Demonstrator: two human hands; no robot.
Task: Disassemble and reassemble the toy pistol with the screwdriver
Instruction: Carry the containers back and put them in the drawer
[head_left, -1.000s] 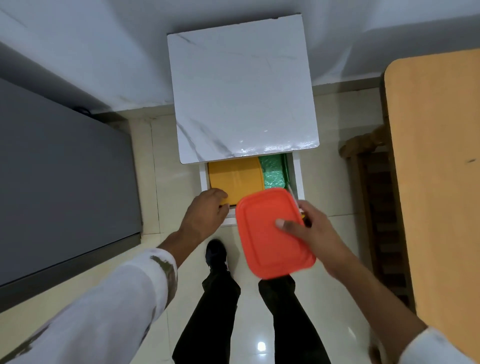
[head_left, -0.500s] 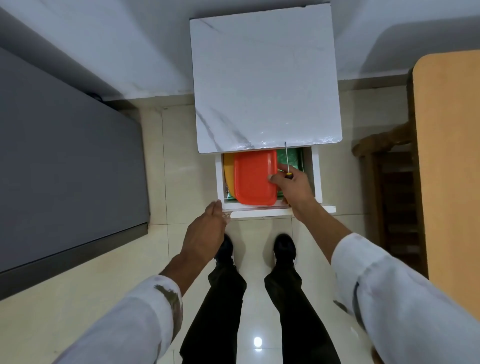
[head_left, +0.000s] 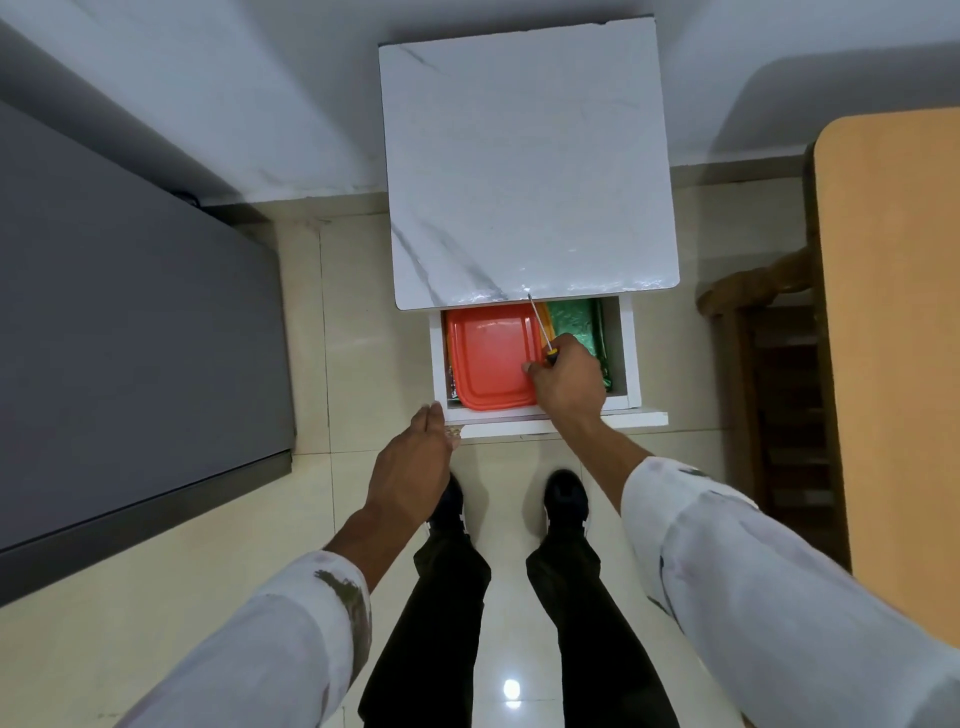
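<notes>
Barely started, seemingly: screwdriver gripped in curled right hand over box in open drawer, left hand straight-fingered, empty, beside drawer front; no pistol seen.

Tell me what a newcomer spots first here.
The bright orange-red lid lies in the open drawer under the white marble-look table top, near the frame's centre. The right hand rests on the lid's right edge and grips a screwdriver, its thin shaft pointing up toward the table edge. The left hand is open beside the drawer's front left corner.
</notes>
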